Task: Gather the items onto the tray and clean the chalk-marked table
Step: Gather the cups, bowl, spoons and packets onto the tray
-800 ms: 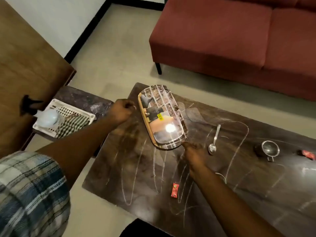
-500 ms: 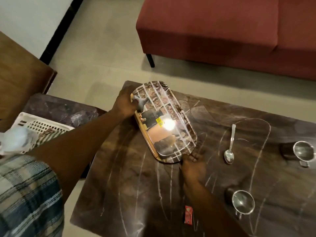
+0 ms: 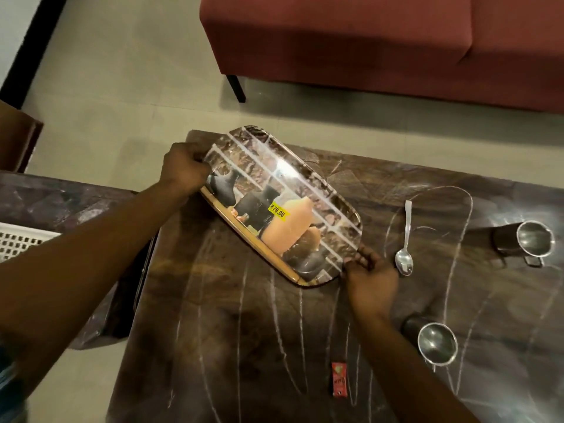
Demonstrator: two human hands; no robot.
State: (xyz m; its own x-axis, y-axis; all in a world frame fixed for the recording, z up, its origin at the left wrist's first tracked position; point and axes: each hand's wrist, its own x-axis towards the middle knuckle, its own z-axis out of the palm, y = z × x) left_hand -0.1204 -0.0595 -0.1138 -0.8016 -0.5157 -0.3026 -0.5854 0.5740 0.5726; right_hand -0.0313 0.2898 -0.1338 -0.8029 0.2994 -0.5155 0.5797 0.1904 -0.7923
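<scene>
Dark, marbled brown stone forms the bench (image 3: 213, 300), and pale chalk lines loop and streak across most of its top. Behind it lie a beige tiled floor (image 3: 122, 87) and a red sofa (image 3: 366, 41) on a black leg.

On the far left part of the bench sits the tray (image 3: 305, 190), an oblong with rounded corners, set at a slant so its long axis runs from far left to near right. Its glossy face carries a printed picture of dark pots and an orange shape crossed by pale diagonal bands; a yellow price sticker (image 3: 277, 211) sits near the middle, and glare whitens the upper part. A tan edge runs along the near long side.

The left hand (image 3: 184, 169) is curled closed on the tray's far-left end. The right hand (image 3: 370, 276) grips the near-right corner, fingers bent over the rim.

Just right of the tray a steel spoon (image 3: 405, 239) lies on the bench, bowl toward the viewer. Further right stands a steel cup (image 3: 529, 242), and a second cup (image 3: 435, 343) stands near the right forearm. A small red sachet (image 3: 338, 378) lies on the near part of the bench, well apart from the tray. At the left edge a white slotted basket (image 3: 21, 242) shows on a second dark surface.
</scene>
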